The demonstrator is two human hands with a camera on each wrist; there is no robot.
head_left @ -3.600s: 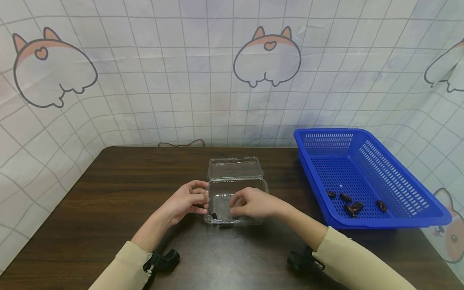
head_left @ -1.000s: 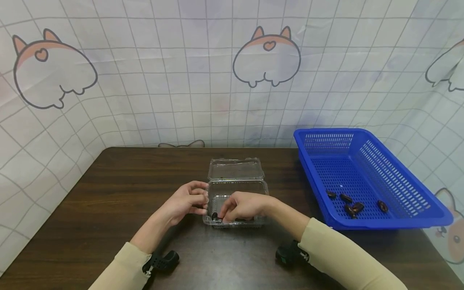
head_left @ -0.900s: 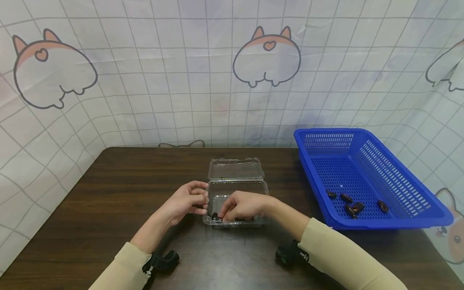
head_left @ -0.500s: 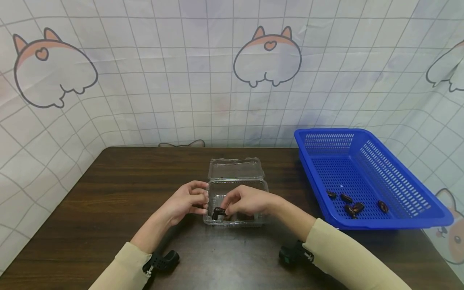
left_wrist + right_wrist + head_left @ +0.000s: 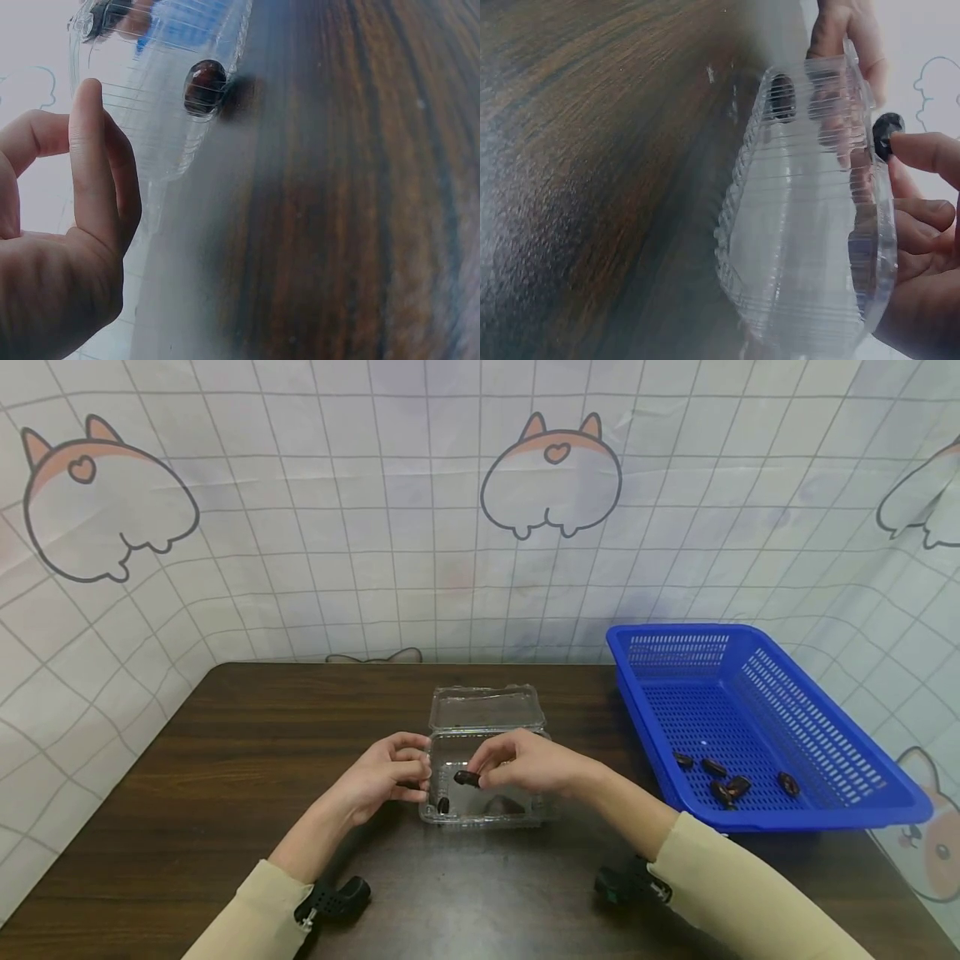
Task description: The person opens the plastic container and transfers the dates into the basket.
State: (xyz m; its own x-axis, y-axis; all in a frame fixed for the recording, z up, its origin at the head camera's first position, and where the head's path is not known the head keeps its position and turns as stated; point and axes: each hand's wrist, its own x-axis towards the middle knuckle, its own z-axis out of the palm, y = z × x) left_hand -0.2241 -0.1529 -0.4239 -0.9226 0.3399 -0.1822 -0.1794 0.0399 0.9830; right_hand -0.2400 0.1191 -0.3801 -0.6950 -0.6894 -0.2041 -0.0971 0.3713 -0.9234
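My right hand (image 5: pixel 528 766) pinches a dark, glossy date (image 5: pixel 467 778) between thumb and fingertips, above the open clear plastic box (image 5: pixel 480 817). In the right wrist view the pinched date (image 5: pixel 886 136) is raised past the box's rim. A second date (image 5: pixel 443 806) lies inside at the box's front left corner; the left wrist view shows this date (image 5: pixel 205 88) through the plastic. Along the box's left side, my left hand (image 5: pixel 386 774) rests its loosely bent fingertips against the wall. The hinged lid (image 5: pixel 487 708) is tipped back behind the box.
A blue perforated plastic basket (image 5: pixel 750 820) stands to the right, with several dates (image 5: pixel 738 787) toward its near side. Box and basket share a dark wooden table (image 5: pixel 300 718). A white gridded cloth (image 5: pixel 360 568) with cartoon drawings hangs behind and at the sides.
A second ago my right hand was low at the box's front; it has since lifted a date and moved up and slightly right. My left hand has stayed in place.
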